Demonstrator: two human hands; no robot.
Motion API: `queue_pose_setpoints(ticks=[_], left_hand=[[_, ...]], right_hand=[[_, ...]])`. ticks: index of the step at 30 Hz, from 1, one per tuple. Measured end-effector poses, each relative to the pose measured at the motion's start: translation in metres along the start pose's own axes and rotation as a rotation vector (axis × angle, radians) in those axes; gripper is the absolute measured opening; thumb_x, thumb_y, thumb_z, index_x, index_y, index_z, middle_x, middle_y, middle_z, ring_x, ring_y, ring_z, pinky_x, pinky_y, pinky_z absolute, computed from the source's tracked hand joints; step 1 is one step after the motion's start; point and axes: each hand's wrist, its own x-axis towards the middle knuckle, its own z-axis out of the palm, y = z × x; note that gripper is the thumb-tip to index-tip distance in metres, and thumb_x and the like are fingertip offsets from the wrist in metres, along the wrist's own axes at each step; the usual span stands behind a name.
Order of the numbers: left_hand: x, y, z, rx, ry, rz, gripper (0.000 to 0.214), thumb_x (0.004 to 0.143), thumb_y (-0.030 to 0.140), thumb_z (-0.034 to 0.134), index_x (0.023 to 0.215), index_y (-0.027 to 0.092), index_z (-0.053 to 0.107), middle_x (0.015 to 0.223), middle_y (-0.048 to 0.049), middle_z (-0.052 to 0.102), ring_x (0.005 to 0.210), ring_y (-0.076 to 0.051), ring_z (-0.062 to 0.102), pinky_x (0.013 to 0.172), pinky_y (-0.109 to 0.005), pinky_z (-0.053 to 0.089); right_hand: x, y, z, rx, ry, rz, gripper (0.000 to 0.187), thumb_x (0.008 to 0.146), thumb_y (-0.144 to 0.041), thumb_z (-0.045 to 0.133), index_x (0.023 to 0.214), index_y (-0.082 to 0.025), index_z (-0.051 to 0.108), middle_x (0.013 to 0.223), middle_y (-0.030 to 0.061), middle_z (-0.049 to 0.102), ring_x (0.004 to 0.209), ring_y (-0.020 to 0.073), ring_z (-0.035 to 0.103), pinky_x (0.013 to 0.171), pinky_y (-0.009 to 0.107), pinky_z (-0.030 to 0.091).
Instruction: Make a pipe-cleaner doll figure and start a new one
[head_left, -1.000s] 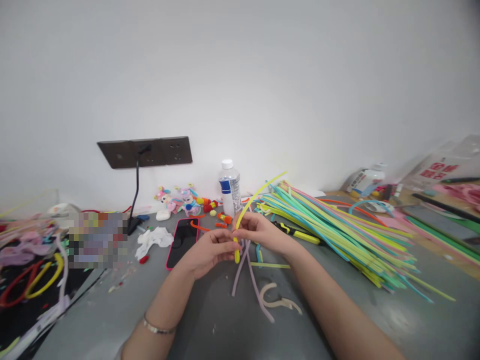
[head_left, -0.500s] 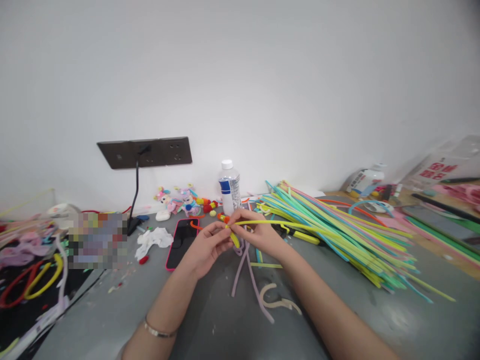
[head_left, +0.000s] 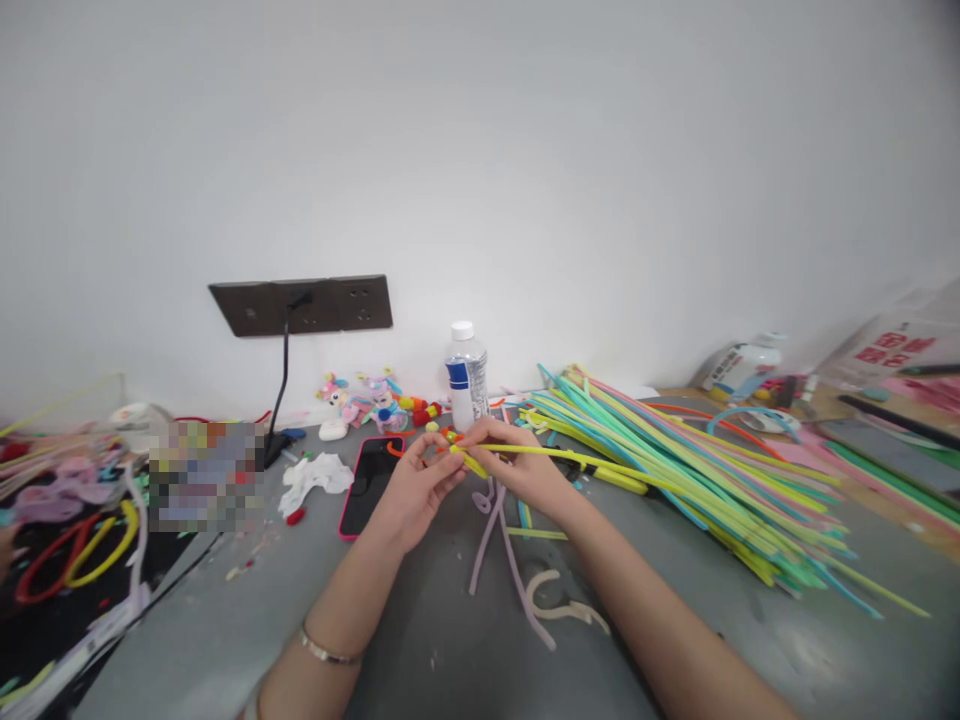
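Both hands meet over the grey table, pinching a yellow pipe cleaner (head_left: 577,457). My left hand (head_left: 412,492) grips it between thumb and forefinger. From the other side, my right hand (head_left: 517,468) has its fingertips closed on it, and the long end trails right over the wrist. A short yellow end shows below the right fingers. A small orange-and-red piece (head_left: 451,437) peeks out at the fingertips; whether it is joined to the yellow one I cannot tell. Lilac pipe cleaners (head_left: 516,570) lie just beneath the hands, near a cream curved piece (head_left: 541,602).
A large bundle of coloured pipe cleaners (head_left: 697,470) spreads to the right. Behind my hands stands a bottle (head_left: 465,375). A phone (head_left: 369,480), crumpled tissue (head_left: 319,478) and small colourful figures (head_left: 360,400) lie left. A black cable (head_left: 283,380) hangs from the wall socket (head_left: 300,306).
The short yellow end, which hung downward between the hands, now slants to the right under my right fingers. The whole view has shifted slightly.
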Motion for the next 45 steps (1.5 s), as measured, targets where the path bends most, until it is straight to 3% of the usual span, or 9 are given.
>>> queue_pose_setpoints(ticks=[7,14,21,28,34,41,45], left_hand=[[-0.001,0.003,0.003,0.014,0.058,0.126,0.040,0.048,0.027,0.095,0.075,0.015,0.068,0.070,0.0023,0.072,0.061,-0.006,0.066,0.062,-0.013,0.053],[-0.002,0.002,0.001,0.116,0.040,0.135,0.042,0.050,0.029,0.094,0.080,0.015,0.068,0.068,0.0027,0.070,0.062,-0.008,0.066,0.065,-0.018,0.054],[-0.003,0.001,0.001,0.191,0.032,0.173,0.041,0.051,0.033,0.093,0.081,0.015,0.070,0.064,0.0022,0.068,0.058,-0.009,0.064,0.063,-0.019,0.054],[-0.003,0.000,0.000,0.312,-0.024,0.280,0.036,0.058,0.036,0.089,0.084,0.016,0.074,0.071,-0.0020,0.072,0.063,-0.012,0.066,0.064,-0.023,0.054],[-0.002,-0.001,0.001,0.289,0.000,0.284,0.034,0.057,0.038,0.089,0.078,0.017,0.072,0.065,0.0005,0.069,0.059,-0.011,0.064,0.065,-0.024,0.055],[-0.005,0.000,0.003,0.268,-0.004,0.269,0.036,0.056,0.036,0.090,0.081,0.017,0.073,0.069,0.0004,0.070,0.064,-0.011,0.065,0.067,-0.023,0.056],[-0.005,-0.001,0.001,0.268,-0.039,0.254,0.035,0.061,0.032,0.089,0.089,0.017,0.074,0.074,-0.0010,0.072,0.069,-0.012,0.067,0.067,-0.022,0.055]], right_hand=[[0.001,0.006,0.001,0.042,0.012,-0.031,0.022,0.089,-0.038,0.059,0.085,-0.020,0.070,0.089,0.0071,0.069,0.085,0.0207,0.063,0.078,0.033,0.049],[0.002,0.007,0.001,0.046,0.028,0.027,0.032,0.088,-0.047,0.060,0.074,-0.019,0.066,0.075,0.0044,0.065,0.073,0.0177,0.058,0.067,0.030,0.046],[0.002,0.006,0.000,0.170,-0.023,0.160,0.031,0.081,-0.049,0.069,0.080,-0.018,0.065,0.074,0.0019,0.063,0.066,0.0144,0.054,0.060,0.026,0.042],[0.000,0.003,0.001,0.136,-0.022,0.115,0.032,0.082,-0.051,0.067,0.078,-0.019,0.061,0.071,-0.0005,0.057,0.063,0.0133,0.050,0.059,0.025,0.039],[-0.001,-0.006,0.001,0.101,-0.026,0.085,0.033,0.086,-0.052,0.062,0.079,-0.020,0.061,0.075,0.0012,0.059,0.070,0.0156,0.054,0.063,0.026,0.042],[0.002,-0.005,0.001,0.149,-0.013,0.076,0.042,0.086,-0.059,0.058,0.070,-0.020,0.057,0.062,-0.0016,0.052,0.059,0.0132,0.046,0.057,0.026,0.037],[0.001,-0.005,0.002,0.202,-0.037,0.136,0.038,0.081,-0.056,0.067,0.074,-0.020,0.057,0.064,-0.0031,0.050,0.058,0.0119,0.045,0.056,0.026,0.037]])
